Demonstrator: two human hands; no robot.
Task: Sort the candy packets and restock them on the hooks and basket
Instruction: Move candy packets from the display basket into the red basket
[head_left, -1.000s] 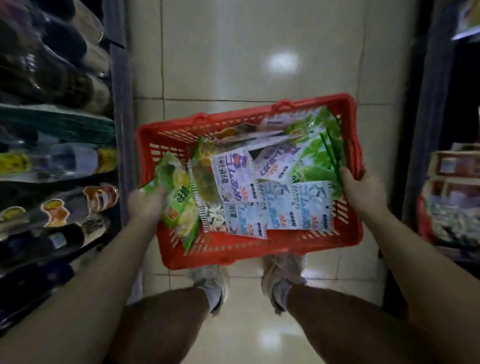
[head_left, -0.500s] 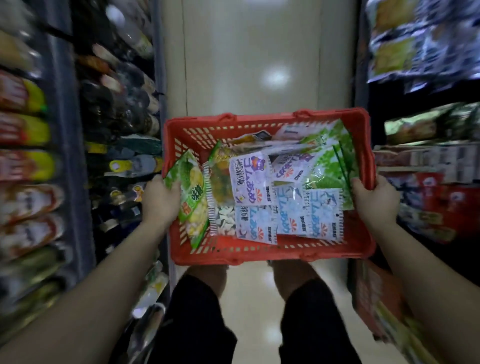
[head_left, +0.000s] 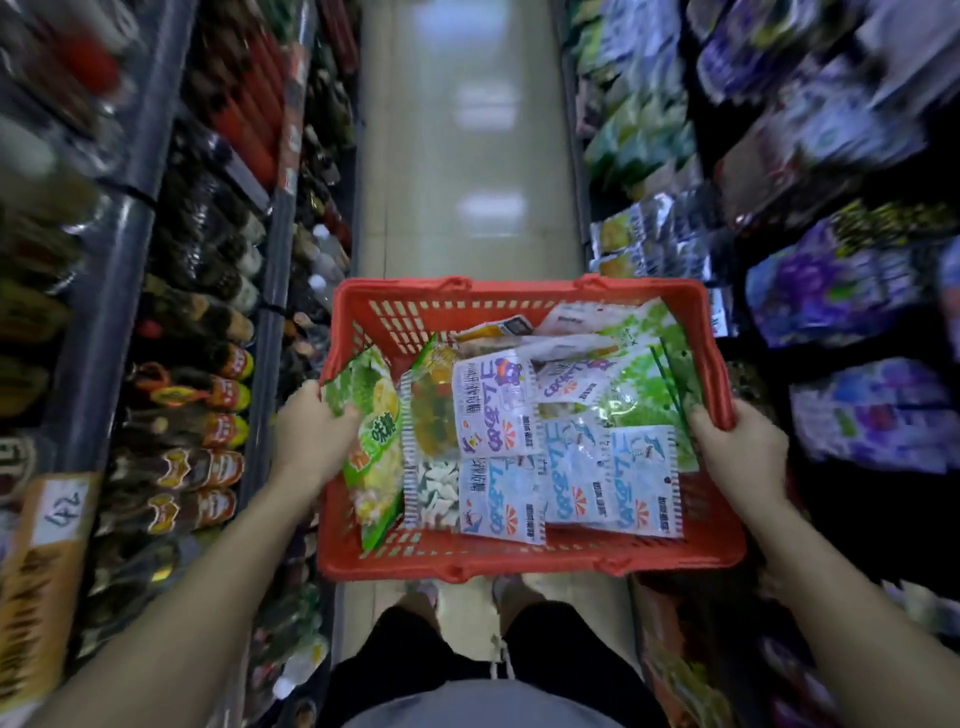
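I carry a red plastic basket in front of me, level, over the aisle floor. My left hand grips its left rim together with a green and yellow candy packet. My right hand grips the right rim. Inside lie several candy packets: white and blue ones in the middle and front, a clear one with yellow sweets, and green and white ones at the back right.
Shelves of dark bottles line the left side of the narrow aisle. Hanging purple, blue and green snack bags fill the right side. The tiled floor runs ahead between them. My legs are below the basket.
The view has lifted from the floor to the aisle ahead, and shelves on both sides have come into sight. Both hands keep the same hold on the basket.
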